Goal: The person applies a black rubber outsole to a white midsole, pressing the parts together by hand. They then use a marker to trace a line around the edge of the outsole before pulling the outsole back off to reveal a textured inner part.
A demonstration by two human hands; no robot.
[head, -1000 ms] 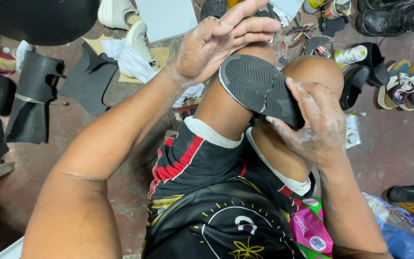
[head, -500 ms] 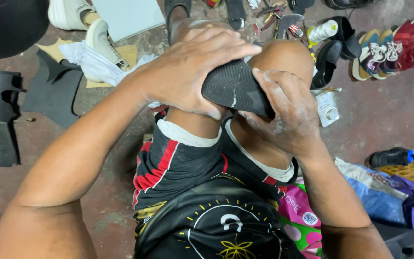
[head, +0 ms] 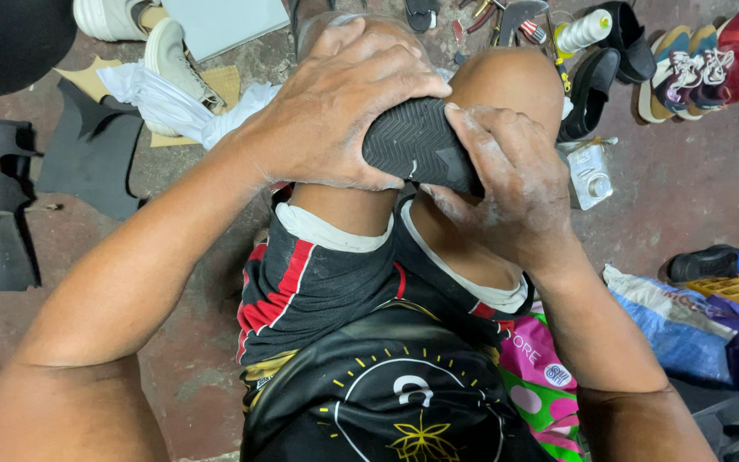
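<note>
Since the frame half a second back, both hands have pressed closer together over the black shoe sole (head: 416, 145), and the left hand now covers more of its near end. That left hand (head: 339, 107) lies palm down across the sole, wrist bent, fingers spread and curled over the far edge, clamping the sole against the raised knees (head: 506, 81). Its forearm runs in from the lower left, elbow bent wide. The right hand (head: 511, 184) cups the other end from the side, thumb on the tread and fingers wrapped underneath, dusted with a whitish film; its forearm comes up steeply from the lower right. Both hands are closed firmly on the sole, which sits tread up between them, resting on the person's knees above the black and red shorts (head: 318, 282). On the floor past the knees lie a white sneaker (head: 168, 56), a crumpled white cloth (head: 160, 98), dark cut sheets of rubber (head: 87, 154), a spool of pale thread (head: 583, 30) and a row of coloured shoes (head: 694, 60).
</note>
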